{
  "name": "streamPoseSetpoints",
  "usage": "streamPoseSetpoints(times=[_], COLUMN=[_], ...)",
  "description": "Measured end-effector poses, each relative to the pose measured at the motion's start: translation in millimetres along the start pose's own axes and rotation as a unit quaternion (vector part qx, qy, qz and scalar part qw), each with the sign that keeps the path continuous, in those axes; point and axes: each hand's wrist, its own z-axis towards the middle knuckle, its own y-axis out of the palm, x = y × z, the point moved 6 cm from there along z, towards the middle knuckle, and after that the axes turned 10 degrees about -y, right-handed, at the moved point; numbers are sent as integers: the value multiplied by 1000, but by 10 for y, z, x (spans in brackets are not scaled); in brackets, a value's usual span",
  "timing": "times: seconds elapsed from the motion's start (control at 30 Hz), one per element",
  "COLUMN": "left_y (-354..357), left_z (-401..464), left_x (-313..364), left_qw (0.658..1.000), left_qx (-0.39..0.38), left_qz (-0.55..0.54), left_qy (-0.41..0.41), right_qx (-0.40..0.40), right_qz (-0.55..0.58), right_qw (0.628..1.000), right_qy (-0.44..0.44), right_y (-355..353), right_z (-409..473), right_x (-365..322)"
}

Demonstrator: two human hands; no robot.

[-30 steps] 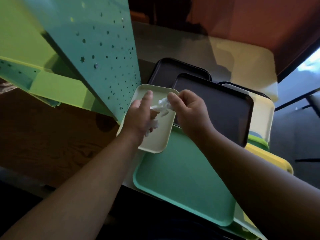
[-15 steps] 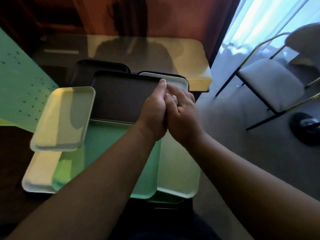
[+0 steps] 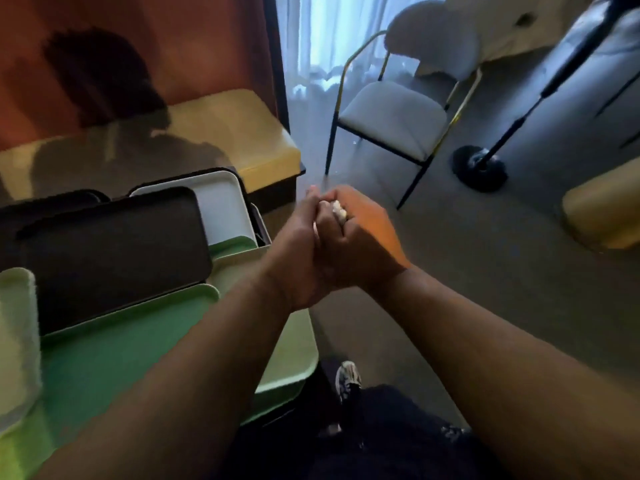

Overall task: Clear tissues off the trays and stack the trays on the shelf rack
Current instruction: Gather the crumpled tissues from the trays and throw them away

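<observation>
Both hands pressed together past the tabletop's edge, left hand [image 3: 294, 258] and right hand [image 3: 360, 247] clenched on the wadded tissue [image 3: 338, 212]. Loosen now and scraps drop to the floor [image 3: 485, 271].

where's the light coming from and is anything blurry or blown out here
Head view: daylight pours through the curtained window, overexposed; a warm patch lights the right hand; a person's shadow falls across the tabletop; the tissue between both hands is soft with blur; edges bow from the wide lens.

Smooth matt plastic trays [image 3: 114, 337]; crumpled white paper tissue [image 3: 338, 212]; cloth-padded metal-framed chair [image 3: 394, 116].
</observation>
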Motion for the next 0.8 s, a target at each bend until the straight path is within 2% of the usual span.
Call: streamPoseSetpoints(times=[0.1,0.23,0.3,0.47,0.57,0.67,0.8], left_y=[217,579,779,1367,1810,2150,2431], left_z=[71,124,191,477,694,1036,1451], left_x=[-282,-652,-781,-1305,-1837,-2518,-3592], left_qw=[995,989,990,986,983,978,956], left_qx=[2,18,13,41,19,14,-1], left_qz=[84,84,74,145,166,190,250], left_qy=[-58,-121,-117,-75,-70,-88,-150], right_qx=[1,82,125,205,240,255,272], right_qz=[-22,-22,-29,25,0,-72,-136], right_qw=[997,991,985,964,953,948,914], right_qy=[72,103,116,167,183,174,269], right_y=[-307,-744,-933,-1460,-1911,-2341,-2636], right_z=[-418,-872,-1088,-1791,-2311,-2907,-3899], right_x=[171,413,519,959,1177,1421,2008])
